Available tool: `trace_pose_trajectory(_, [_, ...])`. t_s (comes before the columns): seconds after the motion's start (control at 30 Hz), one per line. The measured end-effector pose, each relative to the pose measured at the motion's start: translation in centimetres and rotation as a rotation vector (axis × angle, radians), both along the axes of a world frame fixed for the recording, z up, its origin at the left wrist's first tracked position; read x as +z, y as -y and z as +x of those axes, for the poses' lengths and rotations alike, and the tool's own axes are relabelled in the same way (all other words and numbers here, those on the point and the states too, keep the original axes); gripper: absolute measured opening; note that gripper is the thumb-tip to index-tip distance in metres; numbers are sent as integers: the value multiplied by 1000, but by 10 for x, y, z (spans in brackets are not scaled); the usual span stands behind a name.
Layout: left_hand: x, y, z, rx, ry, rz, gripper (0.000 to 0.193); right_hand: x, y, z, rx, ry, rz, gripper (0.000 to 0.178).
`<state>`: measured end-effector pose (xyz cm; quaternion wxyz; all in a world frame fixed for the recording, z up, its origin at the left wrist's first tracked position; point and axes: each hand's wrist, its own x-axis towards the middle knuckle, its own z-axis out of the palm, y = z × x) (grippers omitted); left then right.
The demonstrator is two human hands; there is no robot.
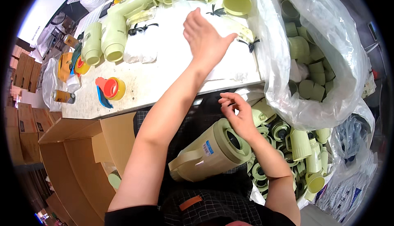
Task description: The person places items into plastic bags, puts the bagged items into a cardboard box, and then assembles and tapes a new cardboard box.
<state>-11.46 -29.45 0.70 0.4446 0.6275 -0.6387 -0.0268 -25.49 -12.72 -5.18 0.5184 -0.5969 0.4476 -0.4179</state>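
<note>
My left hand [204,39] is stretched over the table with its fingers out and thumb spread, holding nothing. Beneath it lie thin white plastic bags [174,33], which it touches or hovers just above; I cannot tell which. Nearer my body, my right hand [239,115] has loosely bent fingers apart from one another and nothing visible in them. A pale green jug [197,158] with a side handle and a blue-and-white label leans on my lap, its round lid end tilted up toward the right. My right wrist passes close to that lid.
Pale green jug bodies [113,39] stand and lie along the far side of the table [92,96]. A tape roll on a red-and-yellow dispenser [115,89] sits at left. Below is an open cardboard box [82,164]. A clear bag [283,107] of green parts and heaped jug parts [301,144] crowd the right.
</note>
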Motion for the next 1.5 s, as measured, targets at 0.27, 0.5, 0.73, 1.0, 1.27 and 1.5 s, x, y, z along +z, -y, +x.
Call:
trace_pose_trajectory(0.27, [-40, -43, 17, -682, -963, 535, 13, 16, 55, -3, -687, -460, -598, 58])
trace_pose_trajectory(0.5, [-10, -139, 79, -1068, -1404, 923, 8, -34, 125, -45, -858, -70, -124, 7])
trace_pose_trajectory(0.73, [-59, -134, 101, -401, -860, 641, 14, -36, 23, -28, -598, 619, 213, 13])
trace_pose_trajectory(1.0, [4, -295, 126, -604, -115, 65, 44, -5, -137, 14, -209, -150, -492, 16])
trace_pose_trajectory(1.27, [1, -309, 149, -247, -64, 339, 86, -17, -109, 58, -229, -79, -480, 22])
trace_pose_trajectory(1.5, [-62, -283, 201, -183, -593, 398, 76, -43, -74, 115, -48, 42, 111, 27])
